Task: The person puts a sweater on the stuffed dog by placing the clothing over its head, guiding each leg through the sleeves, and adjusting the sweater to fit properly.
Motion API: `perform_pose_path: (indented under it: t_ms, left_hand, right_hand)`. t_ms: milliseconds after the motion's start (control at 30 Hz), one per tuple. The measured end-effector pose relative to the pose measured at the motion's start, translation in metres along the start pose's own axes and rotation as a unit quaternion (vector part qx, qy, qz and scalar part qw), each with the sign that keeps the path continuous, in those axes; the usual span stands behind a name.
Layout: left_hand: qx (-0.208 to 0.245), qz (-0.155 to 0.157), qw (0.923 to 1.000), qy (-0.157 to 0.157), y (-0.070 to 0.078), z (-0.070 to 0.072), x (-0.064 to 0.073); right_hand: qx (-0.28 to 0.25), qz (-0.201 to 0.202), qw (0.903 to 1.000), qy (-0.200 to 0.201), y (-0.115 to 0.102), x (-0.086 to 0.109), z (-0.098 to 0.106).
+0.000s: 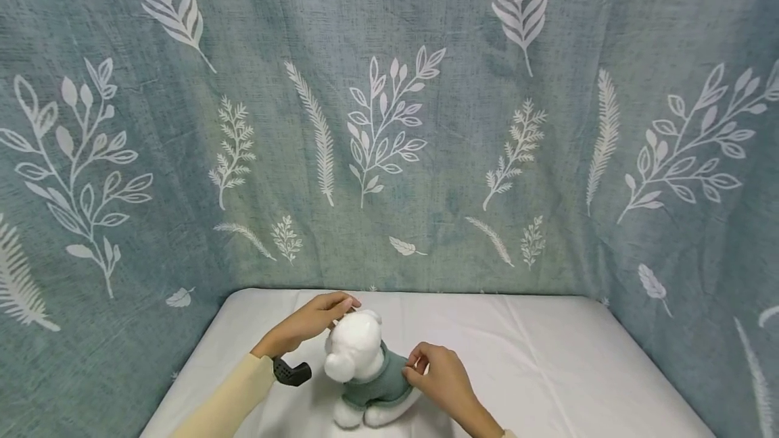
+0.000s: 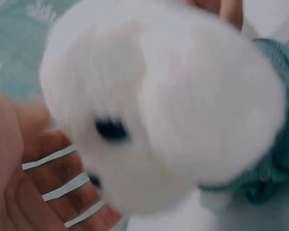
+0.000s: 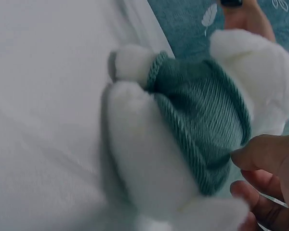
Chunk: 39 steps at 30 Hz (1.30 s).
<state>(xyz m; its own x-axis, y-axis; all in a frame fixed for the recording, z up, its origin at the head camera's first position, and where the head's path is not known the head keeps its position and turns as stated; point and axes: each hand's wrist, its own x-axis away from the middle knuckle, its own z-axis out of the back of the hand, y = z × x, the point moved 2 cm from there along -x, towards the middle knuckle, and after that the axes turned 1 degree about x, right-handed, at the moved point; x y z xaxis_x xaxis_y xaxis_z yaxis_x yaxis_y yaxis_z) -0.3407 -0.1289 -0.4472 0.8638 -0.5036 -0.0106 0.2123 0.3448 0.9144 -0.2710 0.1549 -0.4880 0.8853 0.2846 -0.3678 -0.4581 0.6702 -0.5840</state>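
A white plush animal (image 1: 359, 347) in a green-teal knitted sweater (image 1: 383, 374) sits on the white surface, its head turned toward the left. My left hand (image 1: 310, 323) is at the far left side of its head, fingers extended and spread apart in the left wrist view, close by the face. There a dark eye (image 2: 111, 129) shows on the fluffy head. My right hand (image 1: 444, 377) pinches the sweater at the back between thumb and index finger; the right wrist view shows the knit creased at the thumb tip (image 3: 238, 156). The other right fingers curl loosely below.
A white-covered table (image 1: 517, 350) lies under the toy. Green-blue curtains (image 1: 426, 235) with white leaf prints rise behind it and along both sides. A black device (image 1: 292, 372) is strapped at my left wrist.
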Motion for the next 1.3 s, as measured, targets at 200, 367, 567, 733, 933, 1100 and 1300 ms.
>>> perform_pose_path:
  t_ms: [200,367,567,733,933,1100,1300]
  left_hand:
    - [0.004,0.023,0.9997,0.004,-0.031,0.004,-0.005]
    - [0.004,0.003,0.9995,-0.031,-0.052,-0.001,-0.008]
    - [0.012,-0.003,0.9969,-0.078,-0.061,-0.01,-0.009]
    - [0.004,0.006,0.9938,-0.111,-0.062,-0.014,-0.009]
    - [0.011,0.001,0.9897,-0.143,-0.062,-0.016,-0.011]
    - [0.03,-0.023,0.9886,-0.146,-0.063,-0.019,-0.013]
    - [0.016,-0.041,0.9939,-0.101,-0.068,-0.029,-0.012]
  right_hand:
    - [-0.022,0.005,0.9981,-0.056,-0.022,0.008,-0.008]
    - [-0.041,-0.002,0.9954,-0.086,-0.038,0.013,-0.02]
    - [-0.04,-0.023,0.9935,-0.104,-0.051,0.015,-0.032]
    - [-0.03,-0.027,0.9933,-0.108,-0.055,0.015,-0.04]
    - [-0.026,-0.026,0.995,-0.092,-0.055,0.016,-0.044]
    - [-0.042,-0.071,0.9941,-0.071,-0.052,0.017,-0.047]
    - [-0.024,-0.116,0.9922,-0.039,-0.041,0.018,-0.043]
